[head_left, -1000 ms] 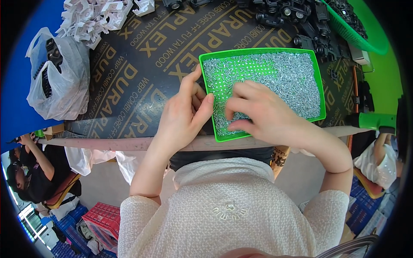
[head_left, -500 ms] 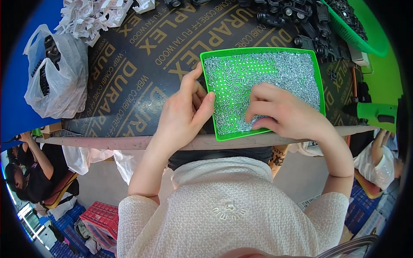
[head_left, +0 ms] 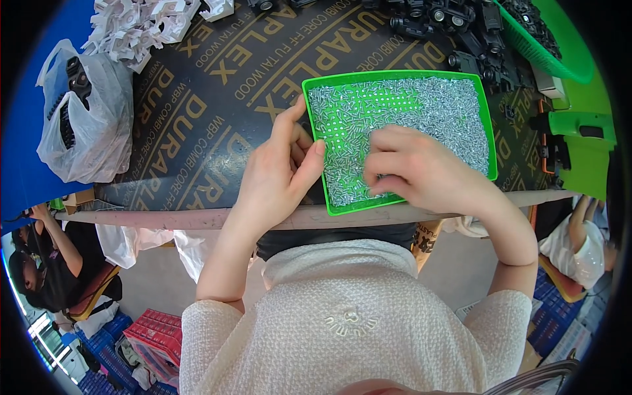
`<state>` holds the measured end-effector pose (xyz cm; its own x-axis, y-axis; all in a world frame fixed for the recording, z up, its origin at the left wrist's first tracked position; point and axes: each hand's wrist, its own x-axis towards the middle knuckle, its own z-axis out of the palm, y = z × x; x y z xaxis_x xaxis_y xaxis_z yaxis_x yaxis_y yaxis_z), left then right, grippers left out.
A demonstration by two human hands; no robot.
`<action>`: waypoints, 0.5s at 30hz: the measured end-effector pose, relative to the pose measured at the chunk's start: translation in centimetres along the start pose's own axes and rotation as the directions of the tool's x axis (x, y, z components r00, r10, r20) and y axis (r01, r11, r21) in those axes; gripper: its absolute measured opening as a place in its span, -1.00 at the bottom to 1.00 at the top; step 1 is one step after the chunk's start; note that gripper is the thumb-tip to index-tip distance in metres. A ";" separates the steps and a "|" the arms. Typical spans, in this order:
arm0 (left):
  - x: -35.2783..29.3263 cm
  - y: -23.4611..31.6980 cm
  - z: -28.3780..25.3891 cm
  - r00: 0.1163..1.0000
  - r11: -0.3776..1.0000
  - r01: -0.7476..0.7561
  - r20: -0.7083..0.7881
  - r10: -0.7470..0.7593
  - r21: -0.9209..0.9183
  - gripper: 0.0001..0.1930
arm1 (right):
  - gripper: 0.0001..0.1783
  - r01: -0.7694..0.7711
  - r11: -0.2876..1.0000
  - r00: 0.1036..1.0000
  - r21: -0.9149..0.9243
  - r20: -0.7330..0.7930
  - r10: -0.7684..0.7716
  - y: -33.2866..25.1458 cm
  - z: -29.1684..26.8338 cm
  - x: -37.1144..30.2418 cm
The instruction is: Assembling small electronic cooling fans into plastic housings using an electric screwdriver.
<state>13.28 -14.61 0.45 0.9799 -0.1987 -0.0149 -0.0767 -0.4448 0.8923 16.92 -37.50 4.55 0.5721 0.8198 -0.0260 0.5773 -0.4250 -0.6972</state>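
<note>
Right hand (head_left: 424, 168) was curled, fingertips among small silver metal parts (head_left: 454, 108); whether any were pinched could not be told. Left hand (head_left: 280, 168) was half open, thumb and forefinger set against the green tray (head_left: 388, 76), which was placed under the right hand. Since half a second earlier, the right hand had been shifted slightly left, more floor covered beside it. Parts were packed densest beyond it; perforated floor was bared in patches.
</note>
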 end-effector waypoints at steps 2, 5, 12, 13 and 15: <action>0.0 0.1 0.0 1.000 1.000 0.006 0.001 -0.006 -0.006 -0.42 | -0.82 -0.019 1.000 0.999 0.013 0.048 0.018 0.4 -0.9 -1.2; 0.0 0.1 0.0 1.000 1.000 0.013 0.004 -0.014 0.005 -0.42 | -0.82 -0.060 0.998 0.998 -0.004 0.002 0.060 0.5 -1.5 -2.1; 0.1 0.2 0.1 1.000 1.000 0.007 0.001 -0.007 -0.008 -0.42 | -0.80 0.057 0.998 0.998 0.020 -0.003 -0.057 -0.2 0.8 0.0; 0.1 0.3 0.1 1.000 1.000 0.009 0.002 -0.009 -0.010 -0.42 | -0.80 0.075 0.997 0.997 -0.012 -0.031 -0.075 -0.6 1.2 0.5; 0.1 0.2 0.2 1.000 1.000 0.002 0.000 -0.002 -0.016 -0.42 | -0.80 0.094 0.995 0.994 -0.045 -0.060 -0.097 -0.9 1.9 1.4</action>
<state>13.34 -14.86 0.52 0.9801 -0.1980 -0.0167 -0.0718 -0.4311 0.8995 16.11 -35.29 3.79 0.5472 0.8327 0.0845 0.6545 -0.3628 -0.6634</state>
